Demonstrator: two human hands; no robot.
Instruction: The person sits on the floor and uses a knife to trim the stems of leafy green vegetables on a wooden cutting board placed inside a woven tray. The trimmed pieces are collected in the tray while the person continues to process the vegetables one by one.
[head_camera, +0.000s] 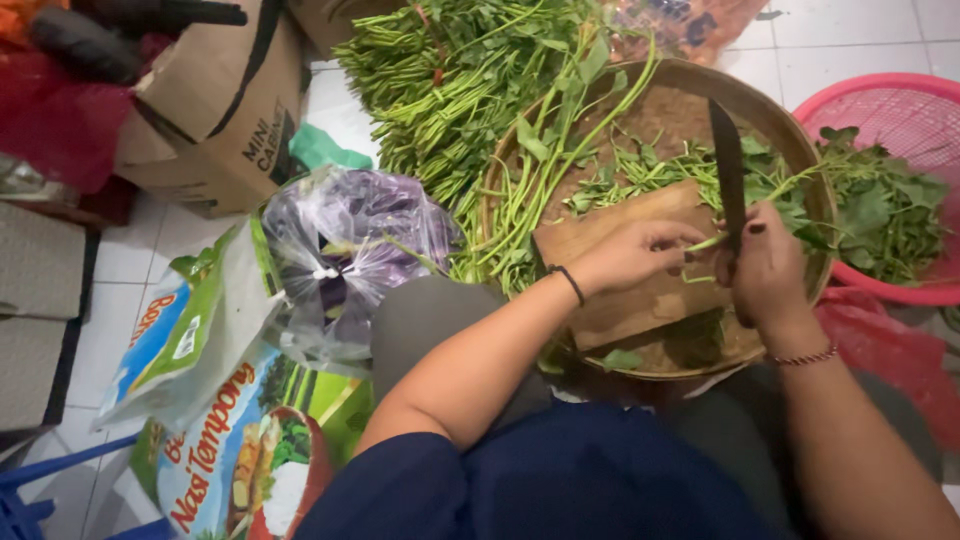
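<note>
Over a wooden board (640, 270) lying in a round woven tray (790, 130), the right hand (768, 270) grips a dark knife (728, 170) blade-up while the left hand (635, 255) pinches what seems a green stem (708, 243) touching the blade, hands close together.

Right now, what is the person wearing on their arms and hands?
Both forearms are bare, with no gloves on either hand. The left hand has a thin black band around its wrist. The right hand has a thin reddish beaded bracelet at its wrist. Dark blue cloth, likely short sleeves, covers the upper arms.
</note>
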